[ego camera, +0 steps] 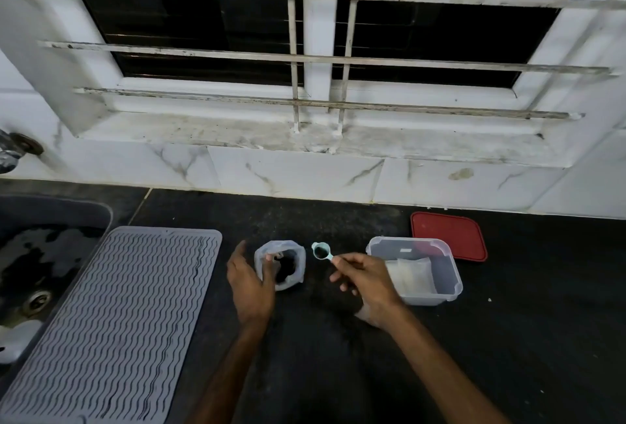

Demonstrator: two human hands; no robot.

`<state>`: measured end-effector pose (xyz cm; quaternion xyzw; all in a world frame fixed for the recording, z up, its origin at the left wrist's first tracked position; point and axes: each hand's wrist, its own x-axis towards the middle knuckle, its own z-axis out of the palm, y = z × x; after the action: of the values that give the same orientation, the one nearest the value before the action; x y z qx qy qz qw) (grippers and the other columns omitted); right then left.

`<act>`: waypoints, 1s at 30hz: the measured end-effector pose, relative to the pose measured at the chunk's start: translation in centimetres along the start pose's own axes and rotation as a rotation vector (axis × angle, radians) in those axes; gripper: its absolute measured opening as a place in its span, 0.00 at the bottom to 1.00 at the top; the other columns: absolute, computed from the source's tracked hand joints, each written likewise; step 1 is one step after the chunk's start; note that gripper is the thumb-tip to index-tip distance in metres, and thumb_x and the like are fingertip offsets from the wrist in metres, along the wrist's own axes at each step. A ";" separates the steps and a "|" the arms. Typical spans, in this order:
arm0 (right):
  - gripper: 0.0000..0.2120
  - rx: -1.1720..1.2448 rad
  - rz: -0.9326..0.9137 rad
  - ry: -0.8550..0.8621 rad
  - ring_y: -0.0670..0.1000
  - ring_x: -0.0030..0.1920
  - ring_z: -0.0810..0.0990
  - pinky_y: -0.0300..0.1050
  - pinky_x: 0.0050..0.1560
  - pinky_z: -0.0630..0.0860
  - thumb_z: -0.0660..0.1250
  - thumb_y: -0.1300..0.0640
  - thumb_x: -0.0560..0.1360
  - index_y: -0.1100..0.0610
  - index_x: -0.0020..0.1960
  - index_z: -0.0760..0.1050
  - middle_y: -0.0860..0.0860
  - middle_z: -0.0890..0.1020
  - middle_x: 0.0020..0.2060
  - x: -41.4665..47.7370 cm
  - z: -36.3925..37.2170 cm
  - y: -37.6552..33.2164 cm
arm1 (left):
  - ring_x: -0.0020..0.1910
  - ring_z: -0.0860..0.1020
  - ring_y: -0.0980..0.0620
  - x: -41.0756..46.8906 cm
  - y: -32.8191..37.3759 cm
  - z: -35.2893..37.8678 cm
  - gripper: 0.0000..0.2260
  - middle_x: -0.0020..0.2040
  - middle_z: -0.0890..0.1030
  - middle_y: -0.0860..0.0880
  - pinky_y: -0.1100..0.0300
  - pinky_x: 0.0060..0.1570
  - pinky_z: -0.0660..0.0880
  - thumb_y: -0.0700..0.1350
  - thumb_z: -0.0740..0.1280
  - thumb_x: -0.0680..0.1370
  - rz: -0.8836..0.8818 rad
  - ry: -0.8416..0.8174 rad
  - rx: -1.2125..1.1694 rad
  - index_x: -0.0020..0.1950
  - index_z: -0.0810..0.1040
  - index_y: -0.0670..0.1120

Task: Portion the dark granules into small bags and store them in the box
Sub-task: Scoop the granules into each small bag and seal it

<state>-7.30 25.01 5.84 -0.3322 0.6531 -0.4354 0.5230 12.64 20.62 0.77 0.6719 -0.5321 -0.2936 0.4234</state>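
An open clear plastic bag (294, 250) with dark granules (287, 267) inside stands on the black counter. My left hand (249, 283) holds the bag's left rim, with fingertips at its mouth. My right hand (362, 276) pinches the handle of a small pale-blue measuring scoop (321, 250), which hovers just right of the bag with dark granules in its bowl. A clear plastic box (452, 279) sits to the right of my right hand, with small white bags (411, 276) inside it.
A red lid (449, 235) lies behind the box. A grey ribbed drying mat (118, 318) covers the counter at left, beside a sink (37, 271). A tap (10, 152) juts from the tiled wall; a barred window sits above the sill.
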 end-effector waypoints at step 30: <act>0.04 -0.585 -0.262 0.200 0.36 0.42 0.82 0.39 0.48 0.80 0.77 0.53 0.69 0.47 0.43 0.85 0.36 0.85 0.38 -4.3 -10.7 7.2 | 0.50 0.79 0.62 -9.7 1.7 7.7 0.08 0.52 0.82 0.61 0.61 0.50 0.77 0.51 0.68 0.77 0.466 -0.657 0.311 0.55 0.81 0.59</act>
<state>-16.52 34.13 1.71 -0.5053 0.7501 -0.3235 0.2783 2.80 27.86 -1.90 0.4603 -0.8141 -0.3048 0.1802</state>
